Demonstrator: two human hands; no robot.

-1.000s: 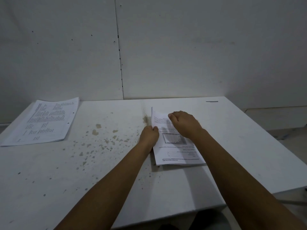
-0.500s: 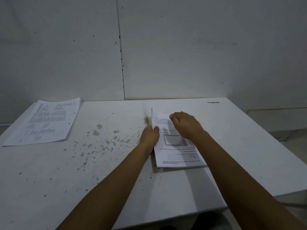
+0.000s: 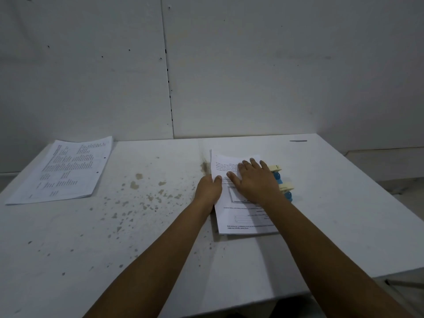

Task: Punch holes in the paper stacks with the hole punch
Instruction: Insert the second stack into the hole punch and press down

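A stack of printed paper (image 3: 246,218) lies on the white table (image 3: 344,214), right of centre. My right hand (image 3: 254,182) lies flat on top of it, fingers straight and spread. My left hand (image 3: 209,189) holds the stack's left edge, thumb on top of the sheets. A blue and cream hole punch (image 3: 282,183) shows at the stack's right edge, partly hidden behind my right hand. Whether the paper sits inside its slot is hidden. A second stack (image 3: 62,171) with two punched holes along its right side lies at the table's far left.
Brown stains (image 3: 137,198) speckle the table's middle. A grey wall rises right behind the table. A dark mark (image 3: 297,140) sits near the back right corner. The table's right edge drops off to the floor.
My right hand has uncurled from a fist over the punch and now lies flat on the paper, uncovering the blue and cream hole punch. My left hand stays at the left edge.
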